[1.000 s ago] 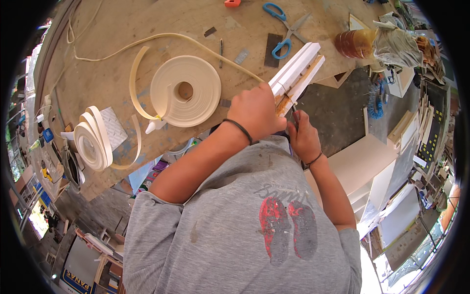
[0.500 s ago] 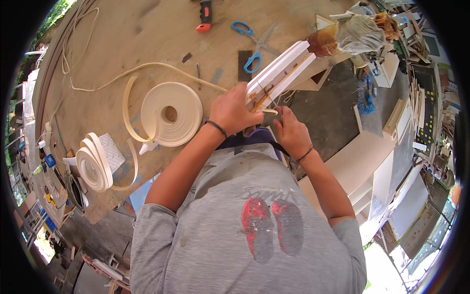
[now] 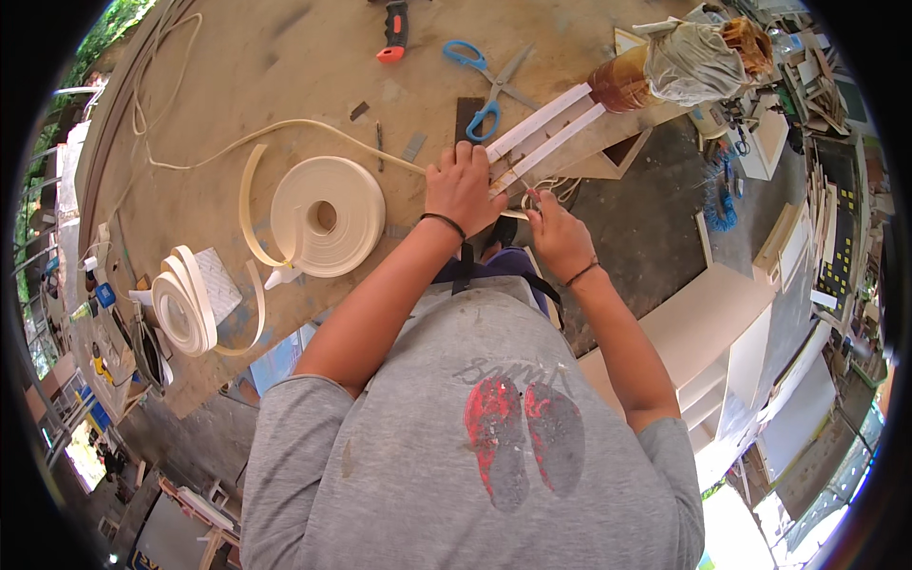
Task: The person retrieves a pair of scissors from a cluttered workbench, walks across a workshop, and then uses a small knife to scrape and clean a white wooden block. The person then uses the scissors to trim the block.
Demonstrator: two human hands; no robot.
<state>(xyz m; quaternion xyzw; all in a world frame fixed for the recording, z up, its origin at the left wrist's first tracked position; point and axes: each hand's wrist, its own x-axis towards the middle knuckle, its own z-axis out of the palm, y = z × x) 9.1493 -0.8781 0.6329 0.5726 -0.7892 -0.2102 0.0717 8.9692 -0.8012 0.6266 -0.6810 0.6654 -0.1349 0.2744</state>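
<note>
A long white narrow piece point(image 3: 543, 123), grooved and brown-stained inside, slants up and right over the table edge. My left hand point(image 3: 463, 190) is closed over its near end. Just right of that end, my right hand point(image 3: 562, 236) pinches something thin that I cannot make out. A short pale strip end point(image 3: 514, 214) shows between the two hands. The far end of the white piece meets a brown-stained jar point(image 3: 622, 85) with a grey rag point(image 3: 698, 65) around it.
On the wooden table point(image 3: 294, 71) lie a big roll of cream edge banding point(image 3: 356, 218), a smaller loose coil point(image 3: 179, 309), blue-handled scissors point(image 3: 488, 85), a black-and-red handle point(image 3: 391, 36) and a long cord point(image 3: 247, 141). Pale boards point(image 3: 708, 313) stand low at the right.
My left hand has turned, so the backs of its fingers now show over the white piece. My right hand has shifted slightly left and up, and the view has moved a little.
</note>
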